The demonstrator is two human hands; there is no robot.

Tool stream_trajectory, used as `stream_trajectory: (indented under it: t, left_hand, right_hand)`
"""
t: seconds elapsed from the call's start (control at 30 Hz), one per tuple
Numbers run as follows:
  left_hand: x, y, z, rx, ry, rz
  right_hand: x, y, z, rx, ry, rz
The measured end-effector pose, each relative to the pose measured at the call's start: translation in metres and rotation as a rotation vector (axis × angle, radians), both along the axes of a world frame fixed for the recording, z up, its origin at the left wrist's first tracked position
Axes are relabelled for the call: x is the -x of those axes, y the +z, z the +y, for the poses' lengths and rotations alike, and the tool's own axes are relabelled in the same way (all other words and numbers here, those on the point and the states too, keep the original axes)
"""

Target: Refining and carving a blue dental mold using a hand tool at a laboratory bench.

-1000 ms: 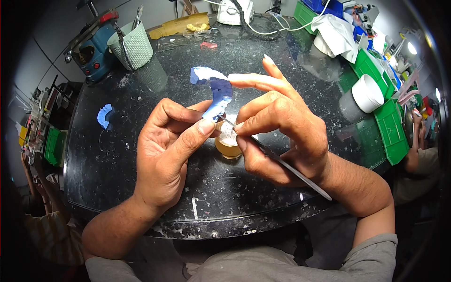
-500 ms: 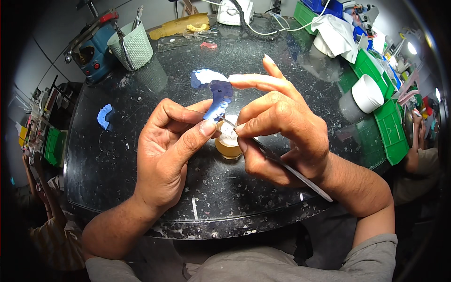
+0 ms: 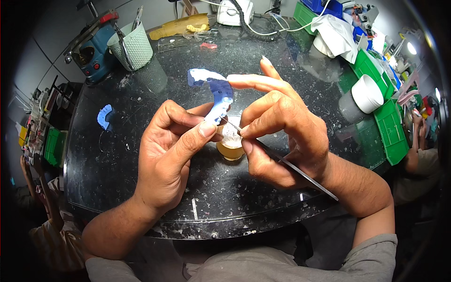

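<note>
My left hand pinches the lower end of a blue, horseshoe-shaped dental arch model between thumb and fingers, holding it above the table. A slim metal dental carver is gripped like a pen in my right hand. The carver's thin tip meets or nearly meets the arch near my left thumb; exact contact is hard to make out. An outstretched right finger rests against the arch's upper right side. Below the hands stands a small yellowish jar with a white top, partly hidden by my fingers.
A second blue arch piece lies on the black table to the left. At the back are a pale green basket with tools, a blue machine and a yellow sheet. White cup and green bins stand right.
The arch has turned slightly, its upper end shifting left. The carver has slid a little down and right with my right hand, and its tip has moved slightly.
</note>
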State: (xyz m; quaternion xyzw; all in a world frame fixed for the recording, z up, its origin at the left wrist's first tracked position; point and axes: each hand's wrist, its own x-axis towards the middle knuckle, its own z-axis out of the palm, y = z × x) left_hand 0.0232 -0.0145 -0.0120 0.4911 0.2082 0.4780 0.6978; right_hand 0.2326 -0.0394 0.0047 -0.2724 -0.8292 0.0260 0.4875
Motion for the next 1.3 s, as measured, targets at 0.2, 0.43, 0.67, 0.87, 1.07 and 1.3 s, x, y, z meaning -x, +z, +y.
stream_trajectory:
  t: [0.2,0.43,0.67,0.87,1.07,1.3]
  left_hand:
    - [0.0010,-0.0016,0.0012,0.006,-0.018,-0.005]
    - [0.0003,-0.0014,0.0012,0.011,-0.005,0.003]
    - [0.0001,-0.0006,0.0007,0.018,0.000,0.018]
    - [0.0004,-0.0024,0.0017,-0.003,0.010,0.027]
    - [0.0013,-0.0026,0.0023,-0.034,0.019,0.035]
    - [0.0009,-0.0002,0.0014,-0.063,0.029,0.105]
  right_hand:
    - [-0.0009,-0.0003,0.0010,0.001,0.014,0.000]
    - [-0.0016,-0.0026,0.0028,-0.002,0.021,0.004]
    - [-0.0003,0.0005,-0.0001,0.022,0.012,-0.003]
    - [-0.0016,0.0003,0.0007,0.028,0.008,-0.010]
    - [-0.0004,-0.0004,0.0014,0.033,0.023,0.023]
    - [-0.0021,0.0007,0.0019,0.015,0.028,-0.008]
